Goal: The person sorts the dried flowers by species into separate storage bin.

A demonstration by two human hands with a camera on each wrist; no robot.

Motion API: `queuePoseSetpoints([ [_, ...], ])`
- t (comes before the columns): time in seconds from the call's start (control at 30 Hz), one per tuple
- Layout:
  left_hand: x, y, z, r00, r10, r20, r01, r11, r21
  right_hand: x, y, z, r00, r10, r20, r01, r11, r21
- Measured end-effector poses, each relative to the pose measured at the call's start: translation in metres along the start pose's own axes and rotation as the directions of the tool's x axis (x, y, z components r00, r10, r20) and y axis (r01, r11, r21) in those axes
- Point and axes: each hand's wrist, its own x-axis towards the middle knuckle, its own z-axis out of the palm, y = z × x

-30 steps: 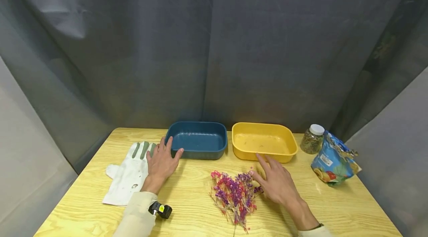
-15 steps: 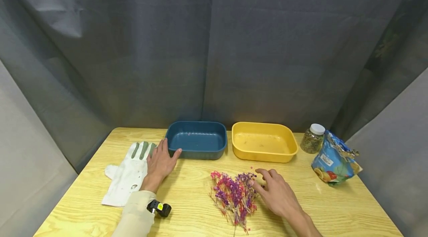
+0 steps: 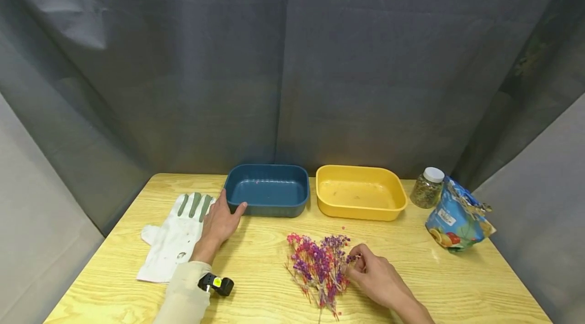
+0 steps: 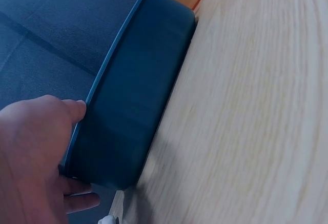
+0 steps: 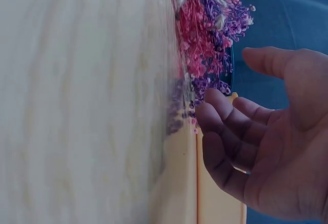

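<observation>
A bunch of dried flowers [image 3: 320, 265], pink and purple with thin stems tied by pale string, lies at the table's front middle. At its right edge is my right hand [image 3: 379, 278], fingers loosely bent; in the right wrist view the fingertips [image 5: 210, 112] meet the purple blossoms [image 5: 210, 84] while the thumb stands apart. My left hand [image 3: 221, 225] rests at the near left corner of a dark blue plastic tub [image 3: 269, 209]. Its thumb lies against the tub's rim in the left wrist view, with other fingers round the end wall, partly hidden.
A yellow tub [image 3: 361, 214] stands right of the blue one. Farther right are a white-lidded jar [image 3: 426, 193] of dried bits and a crumpled blue bag [image 3: 459, 222]. A white glove [image 3: 173, 248] with green finger patches lies left. Grey curtain [image 3: 283, 70] hangs behind the table.
My right hand has drawn back from the yellow tub toward the flowers, its fingers bending more. My left hand has shifted slightly and come against the blue tub's corner.
</observation>
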Motion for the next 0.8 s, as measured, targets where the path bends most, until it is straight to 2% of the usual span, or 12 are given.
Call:
queuePoseSetpoints([
  [0.57, -0.004, -0.003, 0.003, 0.999, -0.024, 0.021, 0.027, 0.988, -0.155, 0.001, 0.002, 0.012, 0.995, -0.004, 0.1, -0.009, 0.991, 0.132],
  [0.8, -0.002, -0.001, 0.002, 1.0, -0.014, 0.013, 0.017, 0.982, -0.189, 0.003, 0.002, 0.016, 0.995, 0.011, 0.096, -0.026, 0.988, 0.154],
])
